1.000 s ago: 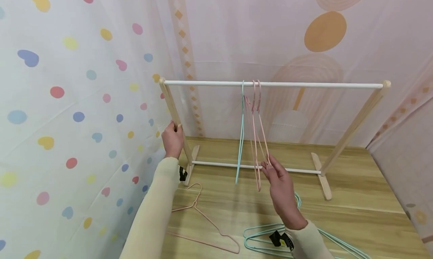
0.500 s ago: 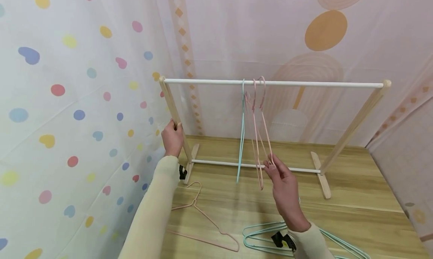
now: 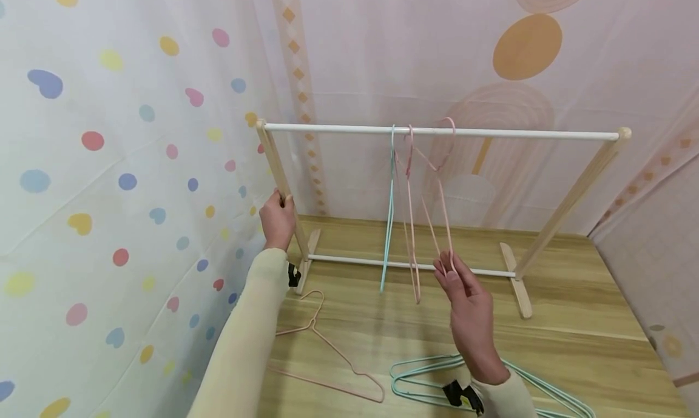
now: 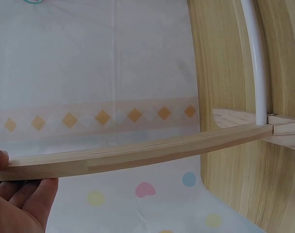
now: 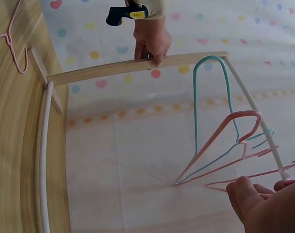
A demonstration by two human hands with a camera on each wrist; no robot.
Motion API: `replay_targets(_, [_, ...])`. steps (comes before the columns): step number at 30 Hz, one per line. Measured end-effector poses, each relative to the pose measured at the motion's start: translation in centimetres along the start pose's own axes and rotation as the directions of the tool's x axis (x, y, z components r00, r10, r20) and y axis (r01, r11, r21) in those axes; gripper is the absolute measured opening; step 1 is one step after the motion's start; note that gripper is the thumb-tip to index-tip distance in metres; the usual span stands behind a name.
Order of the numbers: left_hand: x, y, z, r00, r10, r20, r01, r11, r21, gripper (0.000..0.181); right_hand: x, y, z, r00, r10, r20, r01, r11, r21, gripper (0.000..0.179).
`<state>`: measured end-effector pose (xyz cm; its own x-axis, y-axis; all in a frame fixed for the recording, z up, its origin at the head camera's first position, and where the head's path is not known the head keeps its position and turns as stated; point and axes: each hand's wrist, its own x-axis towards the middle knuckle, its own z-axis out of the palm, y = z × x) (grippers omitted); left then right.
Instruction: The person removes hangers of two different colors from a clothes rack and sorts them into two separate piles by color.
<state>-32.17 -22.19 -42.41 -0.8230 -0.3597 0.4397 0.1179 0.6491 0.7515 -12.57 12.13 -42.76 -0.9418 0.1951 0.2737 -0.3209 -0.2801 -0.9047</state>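
My left hand [image 3: 277, 221] grips the left wooden post [image 3: 275, 163] of a small clothes rack, thumb on one side and fingers on the other in the left wrist view. With thumb and fingers, my right hand [image 3: 471, 312] pinches the near lower end of a pink clothes hanger [image 3: 445, 209]. Its hook overlaps the white top rod [image 3: 524, 133], with its curve showing above the rod. To the left, another pink hanger [image 3: 412, 218] and a mint hanger [image 3: 390, 212] hang from the rod, seen nearly edge-on.
A loose pink hanger [image 3: 341, 352] lies on the wooden tabletop [image 3: 590, 321] at front left, partly behind my left sleeve. Several mint hangers [image 3: 551, 389] lie stacked under my right wrist. Curtains [image 3: 371, 54] stand behind and to the left; a white lower bar [image 3: 349, 260] joins the rack's feet.
My right hand has moved right with the pink hanger, sliding its hook along the rod away from the other pink hanger and turning it more face-on. The left hand stays on the post.
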Motion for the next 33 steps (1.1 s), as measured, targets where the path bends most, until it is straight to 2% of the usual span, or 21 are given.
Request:
replay_targets(7, [0.0,0.0,0.0,1.000,-0.015,0.006,0.015,1.000,-0.005,0.023,-0.7,0.0,-0.9,0.999,-0.041,0.008,0.041,0.999,0.026,0.042])
replay_targets(19, [0.2,-0.1,0.1,1.000,-0.007,-0.003,0.007,1.000,0.010,0.025,-1.9,1.0,-2.7,0.992,-0.107,0.060,0.092,0.972,0.216,0.044])
replay_targets(26, [0.1,-0.1,0.0,1.000,-0.002,-0.003,0.002,1.000,0.007,0.024,-2.6,1.6,-3.5,0.997,-0.067,0.029,0.057,0.964,0.261,0.045])
replay_targets(33, [0.1,0.0,-0.1,1.000,-0.015,0.006,0.015,1.000,0.002,0.024,-3.2,2.4,-4.6,0.996,-0.066,0.053,0.048,0.955,0.293,0.042])
